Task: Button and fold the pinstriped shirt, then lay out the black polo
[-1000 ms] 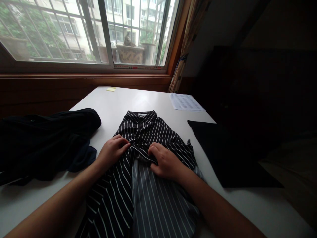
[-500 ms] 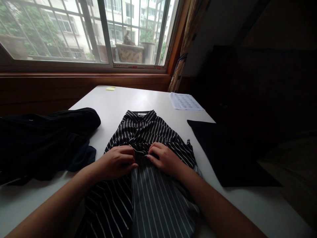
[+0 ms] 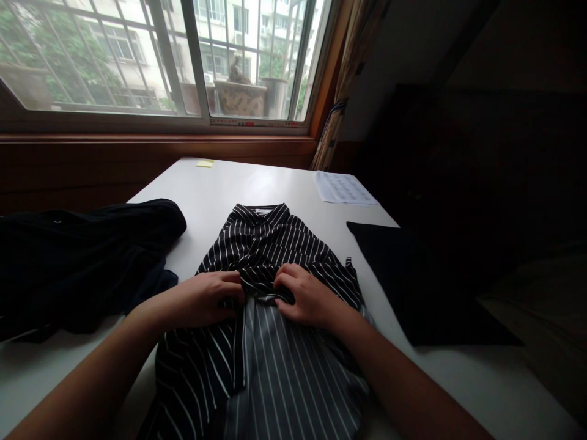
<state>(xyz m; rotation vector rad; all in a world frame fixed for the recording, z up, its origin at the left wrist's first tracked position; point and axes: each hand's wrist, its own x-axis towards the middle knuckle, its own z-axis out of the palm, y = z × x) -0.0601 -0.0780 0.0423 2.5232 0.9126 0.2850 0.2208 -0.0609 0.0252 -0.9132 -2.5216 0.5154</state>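
Note:
A black shirt with white stripes [image 3: 268,241] lies on the white table, its collar toward the window. Its lower front is opened, so the greyer inner side of the cloth shows nearest me. My left hand [image 3: 213,298] has its fingers curled on the front edge at the shirt's middle, gripping the cloth. Just across from it, my right hand [image 3: 305,294] pinches the gathered fabric between thumb and fingers. A small gap with bunched striped cloth separates the hands. Both sets of fingertips are partly hidden in the folds.
Dark folded clothing [image 3: 101,256] lies at the left of the white table [image 3: 215,186]. A flat black cloth [image 3: 413,287] overhangs the right edge. Printed sheets [image 3: 345,187] and a yellow sticky note [image 3: 205,164] lie toward the back, below a barred window [image 3: 247,61].
My left hand has shifted slightly left, drawing the shirt's front edge with it and widening the gap between the hands. More of the grey inner side shows. My right hand has barely moved.

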